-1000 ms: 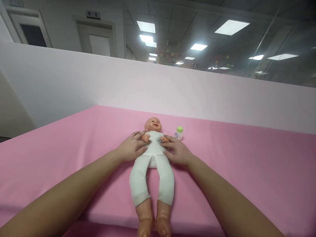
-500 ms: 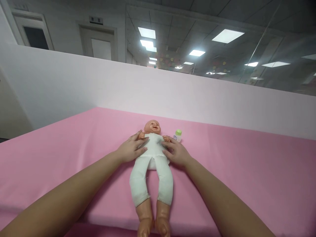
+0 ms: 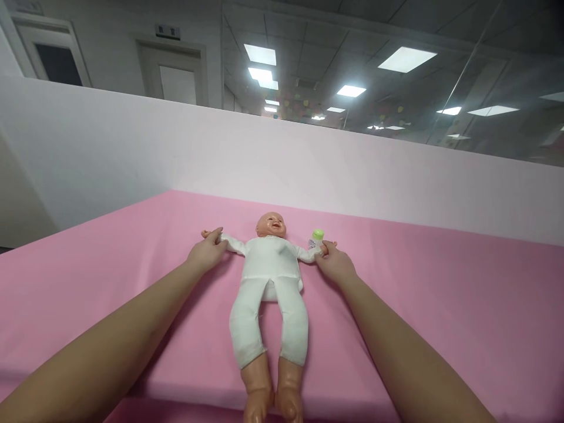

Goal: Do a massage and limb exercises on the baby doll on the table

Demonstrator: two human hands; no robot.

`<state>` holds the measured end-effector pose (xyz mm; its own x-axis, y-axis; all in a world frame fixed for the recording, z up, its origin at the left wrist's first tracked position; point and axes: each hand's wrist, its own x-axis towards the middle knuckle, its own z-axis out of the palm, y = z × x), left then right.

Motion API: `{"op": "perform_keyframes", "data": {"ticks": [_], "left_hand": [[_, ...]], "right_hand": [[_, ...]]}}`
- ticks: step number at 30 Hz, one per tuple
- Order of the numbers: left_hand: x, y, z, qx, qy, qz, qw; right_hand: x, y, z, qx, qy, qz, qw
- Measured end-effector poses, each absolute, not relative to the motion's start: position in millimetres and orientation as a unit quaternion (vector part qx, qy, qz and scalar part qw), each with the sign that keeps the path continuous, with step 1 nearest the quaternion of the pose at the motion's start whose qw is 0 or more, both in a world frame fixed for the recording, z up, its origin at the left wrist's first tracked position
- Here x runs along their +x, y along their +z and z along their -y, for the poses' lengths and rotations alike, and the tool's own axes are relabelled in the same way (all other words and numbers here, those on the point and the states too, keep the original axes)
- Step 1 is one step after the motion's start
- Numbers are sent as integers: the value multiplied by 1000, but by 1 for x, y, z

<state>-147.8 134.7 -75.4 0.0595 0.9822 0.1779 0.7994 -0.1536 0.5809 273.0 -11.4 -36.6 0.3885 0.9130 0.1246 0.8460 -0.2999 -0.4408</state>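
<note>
A baby doll (image 3: 271, 276) in a white bodysuit lies on its back on the pink table cover (image 3: 440, 305), head away from me, bare feet at the near edge. Its arms are stretched out sideways. My left hand (image 3: 206, 254) is closed round the doll's left-side wrist, fingers pinching the small hand. My right hand (image 3: 335, 262) grips the doll's other wrist, close to a small bottle with a green cap (image 3: 316, 238) standing by the doll's shoulder.
A pale partition wall (image 3: 282, 158) runs along the far side of the table. Beyond it are doors, ceiling lights and glass panels. The table's near edge lies under the doll's feet.
Both my hands left the doll's chest and moved outward, taking its wrists. The doll's arms went from folded on the chest to spread wide.
</note>
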Motion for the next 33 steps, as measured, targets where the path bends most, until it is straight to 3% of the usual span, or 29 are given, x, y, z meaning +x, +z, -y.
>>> {"op": "perform_keyframes", "data": {"ticks": [5, 11, 15, 20, 25, 33], "left_hand": [[-142, -77, -133, 722, 208, -640, 162], [-134, -81, -125, 753, 182, -620, 127], [-133, -74, -122, 746, 209, -615, 145], [-122, -61, -104, 765, 284, -568, 109], [-103, -57, -79, 821, 319, -459, 114], [-94, -52, -67, 884, 309, -331, 117]], "right_hand": [[277, -39, 14, -809, 108, 554, 162], [275, -38, 21, -785, 134, 579, 174], [274, -38, 19, -795, 91, 578, 159], [262, -37, 15, -772, -22, 595, 225], [239, -41, 18, -635, -60, 699, 322], [216, -35, 32, -524, -7, 800, 293]]}}
